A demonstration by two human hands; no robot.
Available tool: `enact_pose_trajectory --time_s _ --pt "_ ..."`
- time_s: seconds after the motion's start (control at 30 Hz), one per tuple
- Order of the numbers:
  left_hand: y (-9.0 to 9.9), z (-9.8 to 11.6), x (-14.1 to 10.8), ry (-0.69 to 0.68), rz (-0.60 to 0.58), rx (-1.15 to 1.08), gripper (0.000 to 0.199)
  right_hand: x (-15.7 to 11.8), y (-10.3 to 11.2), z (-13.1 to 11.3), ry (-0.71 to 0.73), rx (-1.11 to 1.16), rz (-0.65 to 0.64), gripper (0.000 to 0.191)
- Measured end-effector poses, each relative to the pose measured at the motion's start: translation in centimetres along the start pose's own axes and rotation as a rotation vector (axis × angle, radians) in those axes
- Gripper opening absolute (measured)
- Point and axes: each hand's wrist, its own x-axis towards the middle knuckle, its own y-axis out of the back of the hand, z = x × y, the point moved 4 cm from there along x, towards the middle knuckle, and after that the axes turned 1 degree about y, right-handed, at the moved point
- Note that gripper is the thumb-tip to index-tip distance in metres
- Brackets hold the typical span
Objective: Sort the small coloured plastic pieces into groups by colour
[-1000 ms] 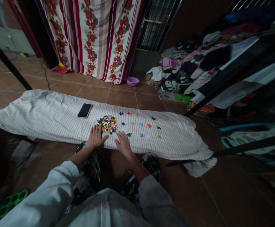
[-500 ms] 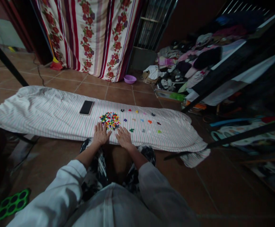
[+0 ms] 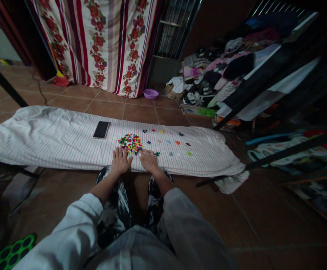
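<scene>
Both hands rest palm down on a striped cloth (image 3: 67, 150) spread over a long low surface. My left hand (image 3: 120, 160) lies flat with its fingers spread, the tips at the near left edge of a round heap of small multicoloured pieces (image 3: 130, 142). My right hand (image 3: 149, 160) is open too, its fingers angled left toward the heap's near right edge. Neither hand holds anything. Right of the heap, small clusters sorted by colour sit in rows, among them an orange cluster (image 3: 177, 143) and a dark green cluster (image 3: 157, 154) close to my right hand. The pieces are too small to name.
A phone (image 3: 101, 129) with a dark screen lies on the cloth left of the heap. Beyond stand a floral curtain (image 3: 112, 45), a purple basin (image 3: 151, 94) and a pile of clothes (image 3: 216, 71). Dark bars (image 3: 287, 150) cross the right side.
My right hand has turned, its fingers now pointing more to the left. My left hand stays nearly in place. The view has shifted slightly.
</scene>
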Motion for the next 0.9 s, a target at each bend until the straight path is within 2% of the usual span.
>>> enact_pose_trajectory --time_s 0.17,0.23,0.47,0.6,0.9 --pt "-0.2 0.0 0.1 0.007 -0.005 0.007 0.066 1.5 1.4 0.5 0.117 0.048 -0.150 0.056" --pt "-0.3 0.0 0.2 0.012 -0.004 0.018 0.066 1.9 1.6 0.7 0.158 0.048 -0.173 0.060" --pt "-0.5 -0.1 0.2 -0.016 -0.017 0.015 0.068 1.6 0.5 1.7 0.078 0.028 -0.072 0.070" --pt "-0.3 -0.3 0.1 -0.011 -0.037 0.018 0.070 1.2 0.1 1.8 0.077 0.026 -0.016 0.069" --pt "-0.3 0.8 0.5 0.052 -0.075 0.050 0.088 -0.2 -0.2 1.0 0.069 0.030 0.009 0.071"
